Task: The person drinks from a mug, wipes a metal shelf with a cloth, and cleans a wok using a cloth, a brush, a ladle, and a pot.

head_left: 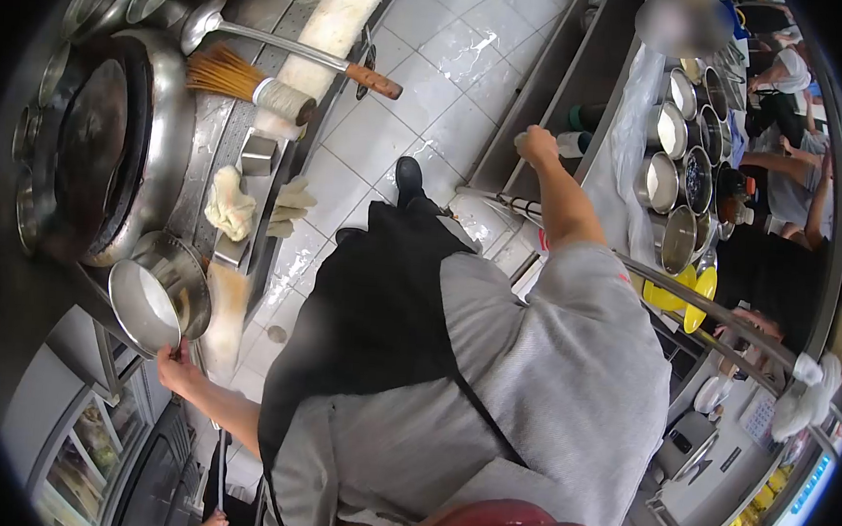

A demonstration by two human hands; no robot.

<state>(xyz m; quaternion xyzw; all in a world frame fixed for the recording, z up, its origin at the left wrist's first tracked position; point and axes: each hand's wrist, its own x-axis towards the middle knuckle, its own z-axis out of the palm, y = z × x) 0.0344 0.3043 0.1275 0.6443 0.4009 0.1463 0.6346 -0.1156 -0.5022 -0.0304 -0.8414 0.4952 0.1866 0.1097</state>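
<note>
At the lower left, the fingers of my left hand (pixel 177 368) pinch the rim of a shallow metal bowl (pixel 142 306). This bowl is tilted and overlaps a deeper metal bowl (pixel 191 290) beside the stove. My right hand (pixel 540 147) is stretched out to the other side, over the metal shelving, with its fingers closed round something small that I cannot make out. Close to it is a bottle (pixel 573 143) with a pale label on the shelf.
A large wok (pixel 101 137), a ladle (pixel 290 45), a bamboo brush (pixel 249 86) and a crumpled cloth (pixel 229 203) are on the left. Metal bowls (pixel 668 132) fill the right counter, with people beyond. The tiled floor (pixel 426 95) looks wet.
</note>
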